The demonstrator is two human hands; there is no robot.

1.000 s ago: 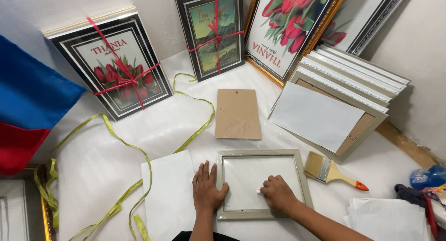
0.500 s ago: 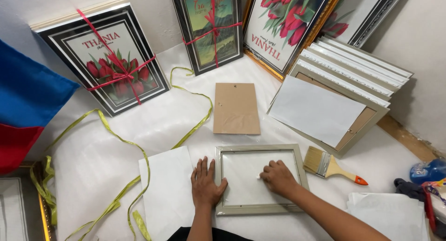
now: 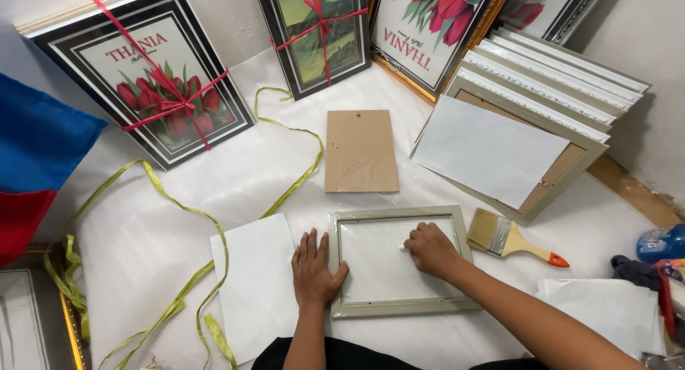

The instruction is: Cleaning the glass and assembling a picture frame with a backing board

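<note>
A small grey-beige picture frame [image 3: 399,263] is laid flat on the white-covered floor, directly in front of the person. Its left edge is pressed by the left hand [image 3: 314,270], fingers spread flat. The right hand [image 3: 430,247] is curled w/ fingertips on the glass; a tiny white bit seems pinched, can't be told for sure. A paintbrush [image 3: 510,239] lies just to the right, a white sheet [image 3: 253,284] to the left, an MDF backing board [image 3: 361,151] beyond the frame.
</note>
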